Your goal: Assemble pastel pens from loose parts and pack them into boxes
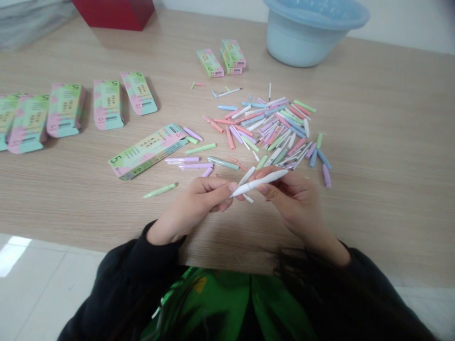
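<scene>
Between my two hands is a white pen (261, 183), tilted up to the right, with a seam near its middle. My left hand (213, 195) pinches its lower left end between thumb and fingers. On the right part, the thumb and fingers of my right hand (293, 192) are closed around it. Just beyond my hands lies a heap of loose pen parts (273, 125) in white, pink, purple, blue and green. A green pen (160, 190) rests on the table to the left of my left hand.
A printed pen box (149, 150) lies left of the heap, with several similar boxes (108, 104) in a row farther left. More boxes (210, 63) stand at the back. A blue basin (305, 38) and a red box (115, 13) are along the far edge.
</scene>
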Motion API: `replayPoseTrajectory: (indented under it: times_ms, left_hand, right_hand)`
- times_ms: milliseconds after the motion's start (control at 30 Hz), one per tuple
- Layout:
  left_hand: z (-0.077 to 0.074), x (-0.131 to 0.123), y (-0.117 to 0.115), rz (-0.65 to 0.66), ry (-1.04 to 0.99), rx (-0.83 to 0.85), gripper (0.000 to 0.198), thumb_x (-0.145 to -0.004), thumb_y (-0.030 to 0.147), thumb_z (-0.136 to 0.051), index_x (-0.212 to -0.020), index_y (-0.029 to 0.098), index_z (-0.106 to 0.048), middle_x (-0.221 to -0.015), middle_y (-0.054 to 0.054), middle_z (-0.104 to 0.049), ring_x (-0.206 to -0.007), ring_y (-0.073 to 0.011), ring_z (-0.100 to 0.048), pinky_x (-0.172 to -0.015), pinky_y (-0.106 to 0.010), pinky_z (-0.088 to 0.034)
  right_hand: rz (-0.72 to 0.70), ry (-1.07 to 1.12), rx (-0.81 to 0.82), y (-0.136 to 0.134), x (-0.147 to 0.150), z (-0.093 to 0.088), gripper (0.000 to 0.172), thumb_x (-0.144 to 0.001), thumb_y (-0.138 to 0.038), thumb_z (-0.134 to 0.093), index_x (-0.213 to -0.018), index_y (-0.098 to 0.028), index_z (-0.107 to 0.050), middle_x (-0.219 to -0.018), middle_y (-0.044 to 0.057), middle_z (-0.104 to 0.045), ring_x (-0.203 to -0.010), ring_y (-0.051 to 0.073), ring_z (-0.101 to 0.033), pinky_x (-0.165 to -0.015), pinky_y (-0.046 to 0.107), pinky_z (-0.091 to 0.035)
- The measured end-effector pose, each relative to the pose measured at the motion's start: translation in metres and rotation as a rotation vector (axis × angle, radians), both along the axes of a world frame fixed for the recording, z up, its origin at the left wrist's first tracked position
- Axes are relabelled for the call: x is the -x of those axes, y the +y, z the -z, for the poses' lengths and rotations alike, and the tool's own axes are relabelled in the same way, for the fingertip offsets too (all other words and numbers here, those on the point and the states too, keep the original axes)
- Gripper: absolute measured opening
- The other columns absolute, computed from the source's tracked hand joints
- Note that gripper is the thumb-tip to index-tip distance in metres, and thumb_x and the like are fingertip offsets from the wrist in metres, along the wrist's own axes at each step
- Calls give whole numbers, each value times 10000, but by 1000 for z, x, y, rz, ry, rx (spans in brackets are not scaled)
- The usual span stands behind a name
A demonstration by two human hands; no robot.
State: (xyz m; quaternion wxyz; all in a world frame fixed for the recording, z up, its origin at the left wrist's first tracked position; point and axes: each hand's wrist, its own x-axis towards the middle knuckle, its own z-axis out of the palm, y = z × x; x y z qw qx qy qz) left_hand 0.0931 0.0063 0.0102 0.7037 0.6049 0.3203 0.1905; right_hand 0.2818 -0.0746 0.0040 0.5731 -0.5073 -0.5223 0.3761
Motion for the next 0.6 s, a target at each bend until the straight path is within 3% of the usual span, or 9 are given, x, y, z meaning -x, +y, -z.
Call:
replayPoseTrajectory:
  times_ms: [67, 133, 233, 300, 400, 500, 600]
  left_hand:
    - [1, 0, 1, -58, -41, -37, 263, -834, 382, -777, -733, 157, -689, -678, 15, -576, -670, -118, -488, -630, -240, -379]
    - [0, 1, 0, -24, -76, -11, 279, -835, 428, -779, -862, 162, -698, -758, 8, -623, -642, -106, -484, -590, -231, -370]
    - [-1, 2, -2, 143, -81, 99, 515, -991, 596, -468, -931, 144, -707, -624, 17, -563, -481, -93, -340, -469, -251, -257]
    - [0, 2, -2, 142, -40, 94, 554, -1027, 547, -399, -871, 132, -730, -531, 37, -461, -469, -101, -303, -479, -266, -252]
    - [2, 1, -2, 11, -34, 5, 355, -943, 433, -629, -759, 144, -723, -566, 34, -462, -580, -116, -403, -575, -260, -332]
    - [3, 1, -2, -48, -61, 9, 267, -850, 431, -753, -869, 166, -728, -715, 18, -576, -616, -111, -443, -550, -244, -331]
    - [3, 1, -3, 76, -54, 108, 465, -965, 582, -521, -878, 167, -711, -644, 23, -544, -518, -106, -378, -482, -253, -268]
  right_hand:
    - [14, 8, -2, 0, 0, 0, 20, -903, -257, -738, -917, -264, -750, -820, -34, -700, -651, 112, -527, -593, 251, -417]
    - [35, -6, 9, -1, 0, 1, 16, -899, -275, -746, -908, -264, -752, -805, -35, -696, -656, 116, -528, -602, 258, -421]
    - [48, -24, 34, -1, 0, 2, 67, -887, -324, -761, -905, -260, -755, -745, -29, -659, -645, 130, -512, -606, 280, -421]
    - [49, -12, 38, -1, 0, 2, 79, -877, -331, -770, -908, -261, -756, -722, -30, -639, -628, 132, -500, -595, 285, -420]
    - [50, 12, 23, -1, 1, 2, 56, -873, -313, -772, -898, -265, -754, -738, -32, -659, -618, 124, -503, -580, 277, -420]
    - [64, 13, 32, -1, 1, 2, 54, -887, -314, -756, -895, -261, -753, -749, -28, -673, -634, 126, -527, -590, 276, -427]
    - [74, -21, 53, -1, 1, 3, 74, -876, -315, -763, -903, -247, -755, -696, -31, -627, -612, 127, -493, -584, 282, -409]
